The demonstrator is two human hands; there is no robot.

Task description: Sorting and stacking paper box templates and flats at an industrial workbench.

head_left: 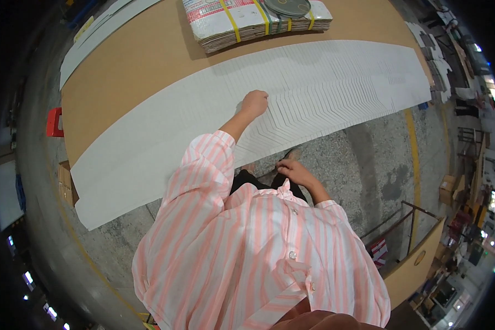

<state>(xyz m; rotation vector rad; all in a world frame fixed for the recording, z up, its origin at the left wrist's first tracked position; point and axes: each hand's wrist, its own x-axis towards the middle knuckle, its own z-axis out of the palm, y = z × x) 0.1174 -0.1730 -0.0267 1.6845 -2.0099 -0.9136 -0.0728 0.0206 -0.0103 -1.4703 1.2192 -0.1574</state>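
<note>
A long spread of overlapping white sheets lies fanned along the near side of the brown table. My left hand rests on it near the middle, with its fingers curled down. What those fingers grip, if anything, is hidden beneath them. To the right of this hand the sheet edges stand out as stepped, bent lines. On its left the spread looks flatter. My right hand hangs in front of my waist, off the table's edge. Its fingers are loosely bent, thumb apart, and nothing shows in them.
At the far side of the brown tabletop sits a strapped stack of cardboard with a round grey disc on top. More pale sheets lie at the far left. A red object is beside the table's left edge.
</note>
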